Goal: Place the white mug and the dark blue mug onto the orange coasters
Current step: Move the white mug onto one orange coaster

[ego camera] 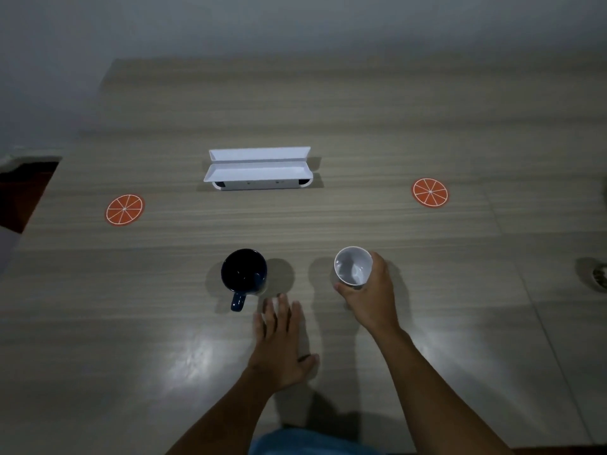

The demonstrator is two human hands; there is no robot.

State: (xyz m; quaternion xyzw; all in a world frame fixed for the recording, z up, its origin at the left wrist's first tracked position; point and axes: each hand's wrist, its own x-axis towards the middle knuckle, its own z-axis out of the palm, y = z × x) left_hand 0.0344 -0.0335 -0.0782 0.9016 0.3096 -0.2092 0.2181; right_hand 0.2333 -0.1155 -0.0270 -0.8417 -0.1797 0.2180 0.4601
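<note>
Currently: right hand grasps white mug. Left hand spread flat, fingers released, beside dark blue mug. Both orange coasters bare.

Seen from above on a wood-grain table: right hand wrapped around the white mug; left hand spread flat just beside the dark blue mug. Farther out, orange coasters at left and right, flanking an open white case.
</note>
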